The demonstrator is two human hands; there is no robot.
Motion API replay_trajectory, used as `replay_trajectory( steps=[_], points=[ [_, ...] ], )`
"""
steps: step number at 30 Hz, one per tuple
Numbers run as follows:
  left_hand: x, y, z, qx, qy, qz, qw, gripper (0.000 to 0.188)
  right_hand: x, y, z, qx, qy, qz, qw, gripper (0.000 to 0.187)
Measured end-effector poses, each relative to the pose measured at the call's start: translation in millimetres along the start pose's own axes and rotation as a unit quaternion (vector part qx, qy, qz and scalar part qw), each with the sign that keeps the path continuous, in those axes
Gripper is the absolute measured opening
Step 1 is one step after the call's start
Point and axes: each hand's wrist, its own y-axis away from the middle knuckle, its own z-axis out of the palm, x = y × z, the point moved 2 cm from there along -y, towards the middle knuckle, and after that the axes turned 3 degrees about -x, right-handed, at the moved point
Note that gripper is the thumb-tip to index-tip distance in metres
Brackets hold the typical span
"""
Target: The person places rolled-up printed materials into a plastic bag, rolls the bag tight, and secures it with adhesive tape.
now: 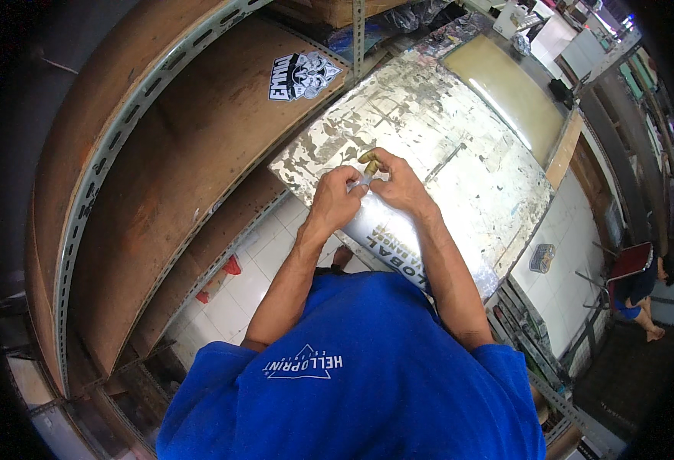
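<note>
Plastic bag point(387, 228) partly behind right forearm point(453, 276)

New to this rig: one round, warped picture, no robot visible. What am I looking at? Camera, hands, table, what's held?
No machine here: a person works bare-handed. The picture comes from the left of two wide fisheye cameras worn on the head, looking down; that lens bends straight edges, such as the shelf on the left. The blue shirt at the bottom is the wearer's own.

The left hand and right hand meet at one end of a shiny, pale plastic package with printed lettering, pinching it. What's inside I can't tell.

The worktop is whitish and heavily stained; a flat yellowish panel lies toward its far end.
</note>
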Motion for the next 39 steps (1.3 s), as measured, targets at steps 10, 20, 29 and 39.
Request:
replay_trajectory(
  steps=[10, 20, 29, 39],
  points=[
    [-28, 18, -14, -0.044, 0.356, -0.226, 0.906, 0.049, -10, 0, -2, -0.062, 0.063, -0.006, 0.996, 0.045],
    [-33, 23, -3, 0.023, 0.427, -0.102, 0.898, 0.050, -19, -17, -10, -0.168, 0.097, 0.030, 0.980, 0.033],
    [-31, 19, -6, -0.058, 0.224, -0.069, 0.970, 0.032, -3, -32, 4, -0.197, 0.076, -0.042, 0.977, 0.024],
    [-22, 12, -4, -0.072, 0.208, -0.089, 0.971, 0.024, -6, -23, 0, -0.167, 0.036, 0.051, 0.984, 0.014]
  ],
)
